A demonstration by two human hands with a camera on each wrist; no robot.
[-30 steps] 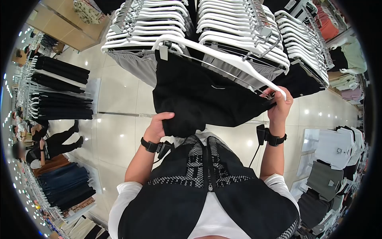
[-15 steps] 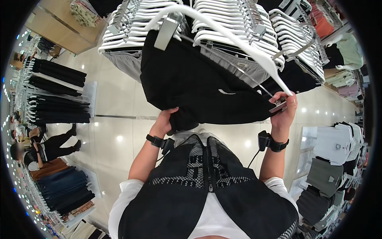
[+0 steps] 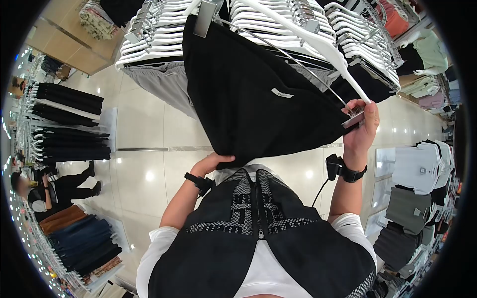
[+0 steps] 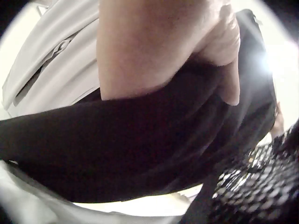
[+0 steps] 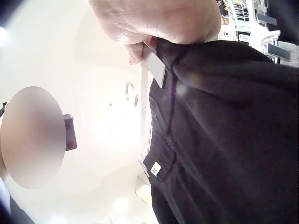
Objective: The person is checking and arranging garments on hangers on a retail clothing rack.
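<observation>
A black garment (image 3: 258, 104) hangs from a white clip hanger (image 3: 308, 44) held up in front of me. My right hand (image 3: 361, 124) grips the hanger's near end at its metal clip (image 3: 354, 119). In the right wrist view the fingers of this hand (image 5: 159, 18) pinch the clip (image 5: 156, 67) on the black waistband (image 5: 224, 140). My left hand (image 3: 213, 163) holds the garment's lower edge close to my chest. The left wrist view has its fingers (image 4: 219, 51) curled into the black fabric (image 4: 117, 149). The hanger's far clip (image 3: 203, 20) holds the garment's other corner.
Behind the garment a rack (image 3: 164, 30) carries rows of white hangers with grey and black clothes. Dark trousers (image 3: 69, 124) hang on a rack at the left, where a person (image 3: 54, 191) crouches. Folded shirts (image 3: 417, 179) fill the display at the right. Glossy floor tiles (image 3: 144, 169) lie below.
The hanger has risen and tilted, its far end now higher. The black garment has spread out flat. My left hand has slid down to the hem, nearer my chest.
</observation>
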